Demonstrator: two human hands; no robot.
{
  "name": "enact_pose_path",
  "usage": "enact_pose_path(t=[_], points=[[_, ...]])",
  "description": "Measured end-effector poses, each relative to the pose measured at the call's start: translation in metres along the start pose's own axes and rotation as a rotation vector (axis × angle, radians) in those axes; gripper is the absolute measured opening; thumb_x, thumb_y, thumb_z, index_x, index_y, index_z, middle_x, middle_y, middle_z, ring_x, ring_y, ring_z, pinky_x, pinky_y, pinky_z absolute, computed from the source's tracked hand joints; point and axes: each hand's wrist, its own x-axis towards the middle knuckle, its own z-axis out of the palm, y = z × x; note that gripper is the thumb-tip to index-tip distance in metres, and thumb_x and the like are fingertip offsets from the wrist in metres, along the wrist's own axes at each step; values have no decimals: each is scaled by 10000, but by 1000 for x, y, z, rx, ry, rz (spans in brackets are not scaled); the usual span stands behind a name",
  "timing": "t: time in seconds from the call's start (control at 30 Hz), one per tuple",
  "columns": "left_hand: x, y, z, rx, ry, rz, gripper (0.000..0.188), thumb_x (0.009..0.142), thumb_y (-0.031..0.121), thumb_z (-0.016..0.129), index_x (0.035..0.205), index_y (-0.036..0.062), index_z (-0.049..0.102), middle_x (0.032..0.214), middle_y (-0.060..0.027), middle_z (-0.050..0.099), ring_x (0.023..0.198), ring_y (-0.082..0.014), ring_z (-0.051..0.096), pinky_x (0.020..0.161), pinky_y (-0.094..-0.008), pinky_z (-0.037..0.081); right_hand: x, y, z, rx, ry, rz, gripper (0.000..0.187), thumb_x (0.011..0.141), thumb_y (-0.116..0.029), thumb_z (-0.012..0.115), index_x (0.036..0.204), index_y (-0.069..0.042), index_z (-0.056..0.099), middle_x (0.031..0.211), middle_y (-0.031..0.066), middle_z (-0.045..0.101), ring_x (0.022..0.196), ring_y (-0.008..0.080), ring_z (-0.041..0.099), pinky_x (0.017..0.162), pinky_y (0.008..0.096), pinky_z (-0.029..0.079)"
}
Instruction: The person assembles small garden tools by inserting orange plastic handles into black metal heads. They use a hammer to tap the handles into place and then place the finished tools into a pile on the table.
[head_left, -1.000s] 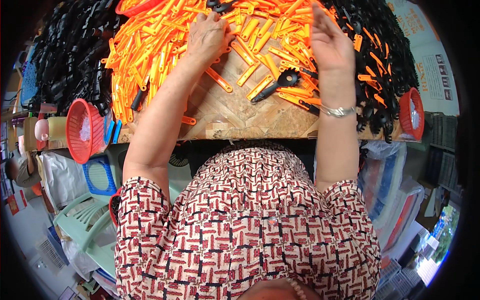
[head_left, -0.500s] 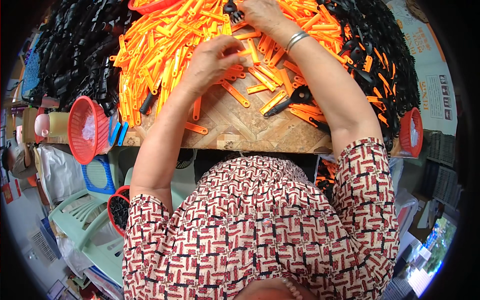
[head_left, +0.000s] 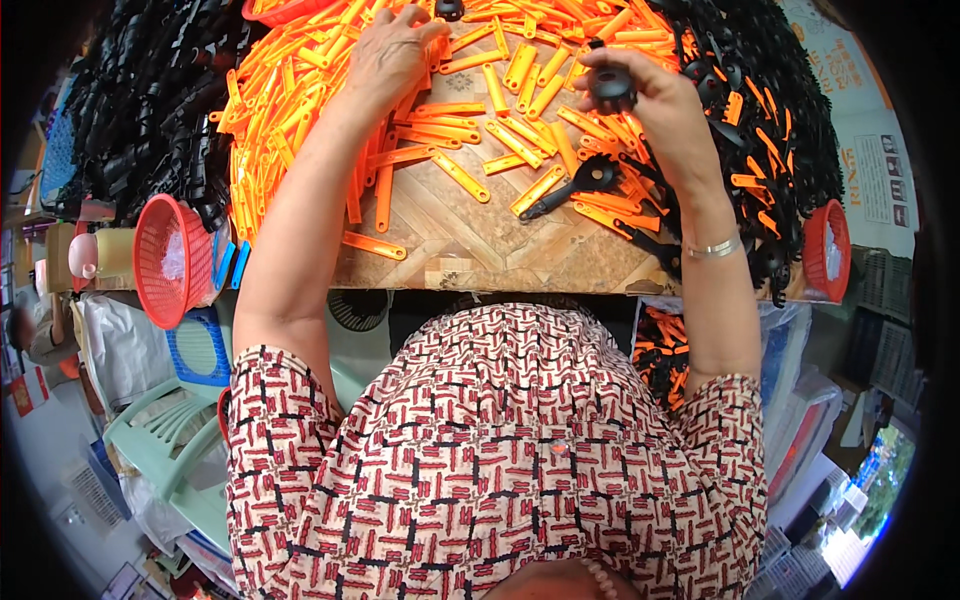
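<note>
My left hand [head_left: 388, 58] rests at the right part of a large pile of orange plastic handles [head_left: 285, 95], fingers apart and no handle visibly gripped. My right hand [head_left: 665, 105], with a silver bracelet at the wrist, is closed around a black pasta server [head_left: 612, 88], its round toothed head turned toward me. On the table below lies another black pasta server [head_left: 578, 186] with a hole in its head. Loose orange handles [head_left: 520, 140] are scattered between my hands. A small black piece [head_left: 449, 9] sits at the far edge of the view.
Heaps of black plastic parts flank the table [head_left: 480, 245], one at the left [head_left: 145, 110] and one at the right [head_left: 770, 100]. Red baskets stand at the left [head_left: 150, 285] and right [head_left: 812, 250] corners. A green plastic chair [head_left: 165, 425] is at lower left.
My left hand has moved left and farther away onto the orange pile. My right hand has come back toward me and to the right, with the black pasta server in it.
</note>
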Motion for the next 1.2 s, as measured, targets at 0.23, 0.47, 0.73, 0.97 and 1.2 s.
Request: enact_pose_path(t=[0.23, 0.47, 0.73, 0.97, 1.2], points=[[6, 15, -14, -663, -219, -212, 236, 1014, 192, 648, 1207, 89, 737, 1089, 1, 762, 1016, -106, 673, 922, -290, 518, -78, 18, 25, 683, 64, -116, 447, 934, -51, 686, 1357, 44, 574, 1308, 184, 668, 1165, 239, 683, 1023, 341, 546], [18, 8, -3, -411, -70, -98, 228, 959, 236, 668, 1129, 98, 734, 1036, -106, 724, 951, -270, 671, 858, -388, 526, -102, 40, 35, 702, 290, -18, 290, 958, -28, 621, 1243, 30, 635, 1048, 180, 734, 839, 197, 739, 781, 296, 609], [42, 8, 4, -77, -219, 203, 112, 830, 145, 704, 942, 135, 710, 1095, -114, 635, 1054, -343, 592, 826, -444, 511, -116, 35, 43, 673, 339, 11, 494, 929, 12, 590, 1413, 53, 502, 943, 158, 709, 739, 185, 699, 724, 283, 593], [7, -22, -1, -194, -103, 80, 268, 976, 276, 678, 1192, 130, 739, 1040, -111, 728, 994, -279, 671, 886, -393, 521, -125, 46, 46, 696, 333, 69, 444, 943, -1, 607, 1375, 71, 540, 918, 162, 716, 728, 186, 699, 705, 272, 584], [-14, 27, -41, -8, 63, 113, 208, 891, 195, 715, 1092, 143, 734, 1121, -90, 660, 1115, -322, 582, 923, -425, 497, -124, 48, 53, 697, 319, 71, 396, 952, 2, 611, 1338, 79, 572, 921, 159, 717, 725, 185, 696, 705, 276, 585]])
